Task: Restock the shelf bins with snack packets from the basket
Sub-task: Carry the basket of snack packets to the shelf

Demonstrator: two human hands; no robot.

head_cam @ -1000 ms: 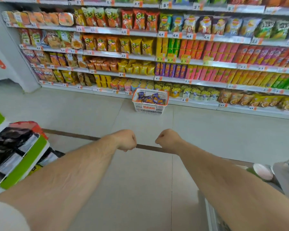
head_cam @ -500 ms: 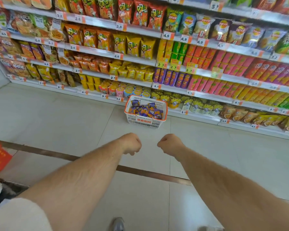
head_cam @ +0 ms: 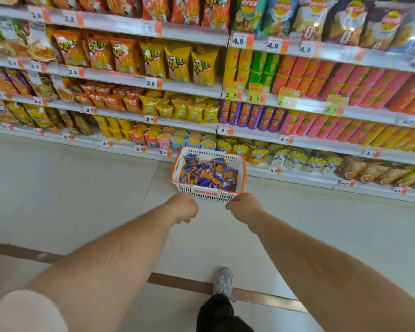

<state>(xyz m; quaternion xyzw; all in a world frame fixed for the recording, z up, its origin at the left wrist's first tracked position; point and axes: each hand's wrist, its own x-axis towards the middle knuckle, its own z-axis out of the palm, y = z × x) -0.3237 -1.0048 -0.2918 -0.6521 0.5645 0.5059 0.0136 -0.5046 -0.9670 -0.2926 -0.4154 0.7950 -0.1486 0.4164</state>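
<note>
The shelves (head_cam: 201,92) of bagged, canned and cupped snacks filled the whole upper view, and they had grown far closer than a second before, when the full aisle and a side display at the left were in sight. Pale floor tile (head_cam: 70,188), crossed by a brown strip (head_cam: 177,283), spread below them. Both bare forearms reached forward over the tile. The white basket (head_cam: 209,195) with the orange rim stood on the floor against the bottom shelf, holding a heap of purple and orange snack packets (head_cam: 209,174); it had come from well ahead of the fists to just beyond them. The left hand (head_cam: 181,208) and right hand (head_cam: 243,204) were curled into empty fists, apart from each other, their knuckles overlapping the basket's near wall, though whether they touched it could not be told. A grey shoe (head_cam: 223,282), unseen a second earlier, stood on the brown strip.
</note>
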